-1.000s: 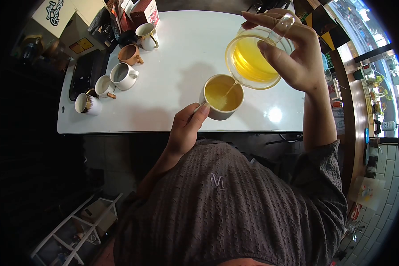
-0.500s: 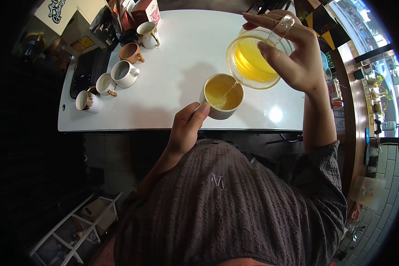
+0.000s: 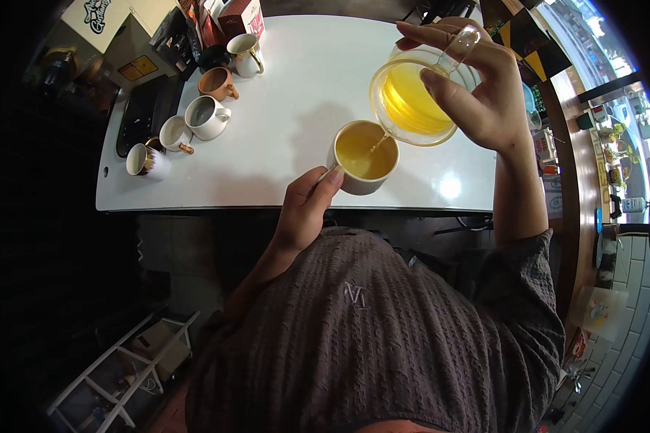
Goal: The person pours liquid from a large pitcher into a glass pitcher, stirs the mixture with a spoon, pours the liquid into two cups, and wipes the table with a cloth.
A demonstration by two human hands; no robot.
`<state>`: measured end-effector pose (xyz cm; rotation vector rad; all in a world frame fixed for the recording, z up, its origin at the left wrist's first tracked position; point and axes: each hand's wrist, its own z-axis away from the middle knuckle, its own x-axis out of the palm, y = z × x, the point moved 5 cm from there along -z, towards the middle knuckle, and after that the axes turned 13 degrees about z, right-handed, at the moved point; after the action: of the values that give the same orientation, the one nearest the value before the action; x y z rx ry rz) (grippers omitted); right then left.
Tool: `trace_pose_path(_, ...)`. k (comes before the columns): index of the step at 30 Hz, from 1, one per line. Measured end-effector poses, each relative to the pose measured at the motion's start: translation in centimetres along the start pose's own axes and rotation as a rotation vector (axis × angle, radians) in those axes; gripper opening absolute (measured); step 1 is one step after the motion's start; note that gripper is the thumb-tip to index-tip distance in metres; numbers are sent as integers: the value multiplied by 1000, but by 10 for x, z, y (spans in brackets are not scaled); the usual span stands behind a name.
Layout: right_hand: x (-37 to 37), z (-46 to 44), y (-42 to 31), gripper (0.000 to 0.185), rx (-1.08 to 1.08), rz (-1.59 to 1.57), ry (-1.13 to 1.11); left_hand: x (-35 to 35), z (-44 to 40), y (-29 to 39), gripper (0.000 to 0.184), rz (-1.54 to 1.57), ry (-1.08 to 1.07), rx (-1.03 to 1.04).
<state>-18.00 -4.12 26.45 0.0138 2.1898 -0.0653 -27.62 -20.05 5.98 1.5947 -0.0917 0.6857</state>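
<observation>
My left hand (image 3: 305, 206) is closed around the handle of a pale mug (image 3: 363, 186), held near the table's front edge. Yellow liquid fills part of the mug. Up and to the right, my right hand (image 3: 477, 94) grips a glass pitcher (image 3: 412, 101) by its clear handle. The pitcher is tilted toward the mug, with yellow liquid inside. A thin stream runs from its rim down into the mug. The pitcher's rim is close to the mug's right side; whether they touch I cannot tell.
On the left of the white table (image 3: 296, 65) stand several cups: a white and gold mug (image 3: 246, 58), a brown cup (image 3: 215, 85), a white cup (image 3: 208, 119) and others. Behind them are a red and white box (image 3: 240, 18) and a black tray (image 3: 141, 115). A wooden counter (image 3: 574, 187) runs along the right.
The liquid stream keeps running into the mug, and the liquid's surface looks calmer. The view has shifted slightly; both hands hold nearly the same positions.
</observation>
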Motion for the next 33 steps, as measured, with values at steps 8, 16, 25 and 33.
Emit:
trace_pose_path(8,0,-1,-2,36,4,-23,-12,1,1,1,33,58,38,-10)
trace_pose_path(16,0,-3,-1,38,-16,-39,-13,2,2,4,33,43,54,10)
trace_pose_path(25,2,-8,-6,40,-46,13,-24,-3,5,3,33,59,65,9)
trace_pose_path(33,7,-11,-4,40,-53,-50,-21,-7,7,4,31,4,69,16)
